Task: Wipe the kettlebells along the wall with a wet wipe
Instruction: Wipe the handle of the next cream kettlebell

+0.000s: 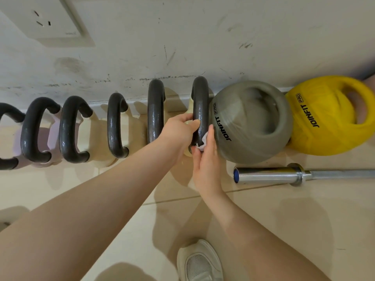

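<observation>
Several kettlebells with black handles stand in a row along the wall. My left hand point(180, 130) grips the black handle point(200, 102) of the rightmost cream kettlebell. My right hand point(205, 159) presses a crumpled white wet wipe point(203, 142) against the near lower end of that same handle. To its left stand another cream kettlebell's handle point(155, 110), then a smaller one point(115, 124), then pink-bodied ones point(34, 128). The cream body under my hands is mostly hidden.
A grey soft kettlebell point(251, 122) and a yellow one point(328, 116), both marked JOINFIT, sit right of my hands. A chrome barbell end point(269, 175) lies on the tile floor before them. A wall socket point(42, 19) is upper left. My white shoe point(199, 262) is below.
</observation>
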A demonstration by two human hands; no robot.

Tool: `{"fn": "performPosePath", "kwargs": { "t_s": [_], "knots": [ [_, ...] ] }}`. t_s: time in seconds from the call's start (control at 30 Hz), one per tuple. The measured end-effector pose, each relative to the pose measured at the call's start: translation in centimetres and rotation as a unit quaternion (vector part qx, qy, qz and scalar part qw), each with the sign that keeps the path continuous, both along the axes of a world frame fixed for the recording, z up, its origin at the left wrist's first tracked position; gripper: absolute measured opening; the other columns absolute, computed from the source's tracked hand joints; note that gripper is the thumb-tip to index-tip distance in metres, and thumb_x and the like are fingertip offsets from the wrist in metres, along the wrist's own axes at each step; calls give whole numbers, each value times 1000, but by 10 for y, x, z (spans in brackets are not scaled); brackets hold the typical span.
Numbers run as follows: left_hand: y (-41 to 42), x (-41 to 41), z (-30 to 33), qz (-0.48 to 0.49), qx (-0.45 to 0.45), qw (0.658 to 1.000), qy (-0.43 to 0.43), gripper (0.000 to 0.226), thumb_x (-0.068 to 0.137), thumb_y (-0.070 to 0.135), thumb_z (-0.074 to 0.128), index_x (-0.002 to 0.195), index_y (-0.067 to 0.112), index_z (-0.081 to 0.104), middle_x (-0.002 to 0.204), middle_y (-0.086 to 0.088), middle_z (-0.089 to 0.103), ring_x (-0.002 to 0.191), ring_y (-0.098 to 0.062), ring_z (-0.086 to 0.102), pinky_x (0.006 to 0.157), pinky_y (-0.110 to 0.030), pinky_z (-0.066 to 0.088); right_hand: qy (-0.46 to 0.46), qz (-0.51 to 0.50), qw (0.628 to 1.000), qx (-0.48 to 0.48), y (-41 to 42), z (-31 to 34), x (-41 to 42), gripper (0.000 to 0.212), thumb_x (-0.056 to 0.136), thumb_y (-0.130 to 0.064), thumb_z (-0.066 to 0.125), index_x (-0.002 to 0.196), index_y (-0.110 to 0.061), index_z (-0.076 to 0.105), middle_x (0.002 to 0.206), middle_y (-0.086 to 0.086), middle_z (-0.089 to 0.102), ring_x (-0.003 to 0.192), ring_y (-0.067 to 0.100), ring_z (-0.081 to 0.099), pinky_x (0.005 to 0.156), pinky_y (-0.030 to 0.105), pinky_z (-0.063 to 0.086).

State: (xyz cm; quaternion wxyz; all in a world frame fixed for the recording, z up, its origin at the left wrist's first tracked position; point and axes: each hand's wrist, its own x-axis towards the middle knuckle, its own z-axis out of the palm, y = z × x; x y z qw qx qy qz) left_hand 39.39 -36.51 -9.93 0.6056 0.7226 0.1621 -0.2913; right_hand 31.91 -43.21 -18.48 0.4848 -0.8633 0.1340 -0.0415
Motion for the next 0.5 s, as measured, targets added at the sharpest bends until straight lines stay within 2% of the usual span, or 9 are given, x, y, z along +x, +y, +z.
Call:
{"fn": "performPosePath", "kwargs": {
  "t_s": [0.07, 0.13, 0.17, 0.2, 0.27, 0.33, 0.4, 0.47, 0.5],
  "knots": [
    [0, 0, 1, -6, 5, 1000, 4, 23, 95, 18, 48, 116, 20, 60, 83, 1, 67, 63, -7, 62, 41, -13, 48, -13, 27, 999, -32, 2, 3, 2, 69, 96, -16, 41, 137, -38, -11, 152, 7, 27, 131, 17, 41, 98, 24, 41],
    [0, 1, 5, -9, 2, 1000, 17, 19, 96, 20, 48, 107, 17, 62, 87, -2, 66, 80, -16, 66, 67, -23, 57, -45, 48, 995, -79, 3, 4, 3, 70, 96, -13, 38, 141, -32, -13, 157, 1, 3, 141, 8, 13, 111, 25, 26],
    [2, 2, 7, 1, -8, 1000, 28, 17, 96, 22, 47, 96, 16, 63, 87, -4, 66, 89, -22, 66, 82, -30, 55, -66, 55, 983, -161, 0, 2, 2, 67, 96, -14, 35, 145, -23, -9, 156, 4, 1, 141, 10, 8, 114, 30, 21],
    [4, 3, 11, 20, -19, 999, 36, 19, 95, 24, 47, 83, 18, 60, 86, -4, 63, 93, -24, 63, 90, -33, 51, -90, 77, 955, -273, -5, -3, 2, 63, 94, -16, 34, 146, -12, 0, 154, 10, 4, 141, 17, 10, 115, 37, 18],
    [10, 4, 20, 75, -60, 995, 36, 26, 94, 28, 47, 70, 19, 51, 81, 0, 58, 84, -18, 58, 83, -28, 47, -131, 122, 868, -463, -21, -8, 4, 56, 91, -22, 39, 141, -5, 22, 149, 14, 17, 138, 27, 20, 113, 48, 17],
    [20, 1, 28, 114, -120, 986, 30, 21, 94, 30, 47, 79, 17, 54, 89, 2, 59, 86, -10, 57, 81, -21, 46, -167, 179, 784, -571, -37, -4, 8, 57, 89, -35, 42, 138, -9, 30, 147, 7, 25, 136, 24, 25, 113, 47, 14],
    [29, -4, 30, 103, -143, 984, 10, 18, 95, 33, 45, 96, 18, 56, 111, -2, 62, 107, -10, 57, 99, -23, 42, -194, 265, 692, -642, -51, 3, 11, 64, 87, -51, 37, 135, -9, 37, 144, 3, 38, 136, 20, 31, 113, 40, 13],
    [36, -12, 27, 90, -133, 987, -10, 21, 96, 33, 43, 95, 21, 60, 112, -3, 64, 109, -13, 60, 100, -27, 44, -204, 365, 605, -678, -60, 7, 15, 61, 87, -52, 40, 123, -5, 53, 128, 2, 58, 132, 19, 41, 113, 37, 16],
    [38, -16, 26, 93, -130, 987, -12, 23, 96, 33, 43, 93, 21, 62, 108, -3, 65, 105, -14, 62, 98, -28, 47, -208, 395, 563, -696, -61, 8, 17, 52, 87, -45, 44, 117, -4, 59, 119, 1, 64, 128, 19, 46, 113, 37, 18]
  ]
}}
